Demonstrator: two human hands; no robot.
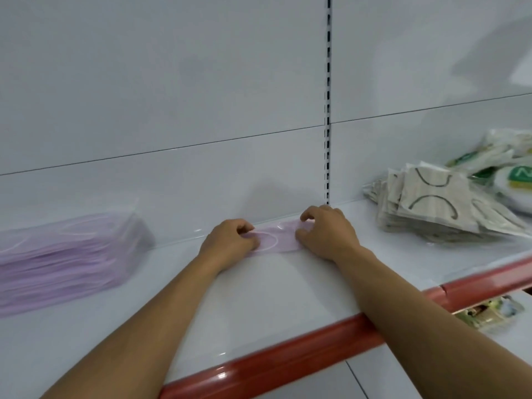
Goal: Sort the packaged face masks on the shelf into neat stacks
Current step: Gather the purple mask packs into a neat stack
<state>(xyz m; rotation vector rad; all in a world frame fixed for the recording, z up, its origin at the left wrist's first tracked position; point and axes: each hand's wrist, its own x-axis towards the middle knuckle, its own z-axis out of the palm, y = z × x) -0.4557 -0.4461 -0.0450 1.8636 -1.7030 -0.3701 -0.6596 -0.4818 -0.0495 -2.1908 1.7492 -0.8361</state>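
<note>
— Left hand (230, 240) first?
— Curled at the left end of a thin pink mask packet (283, 239), pinching the clear wrapper with the fingertips.
— And the right hand (325, 231)?
— Likewise at the right end: bent at fingers and thumb, pinching the film.
— Lying where?
— Flat on the white shelf (259, 298), close against the back panel (172, 110), just left of the slotted upright (327, 110).
— Inside the wrapper?
— A lilac mask with white ear loops, seen through the film.
— Off to the left?
— A tall stack of pink packets (66, 254), well apart from both hands, blurred, sealed in clear film.
— To the right?
— A leaning pile of beige packets (426, 208) with dark ear loops; behind it, jumbled green-and-white packets (501, 168).
</note>
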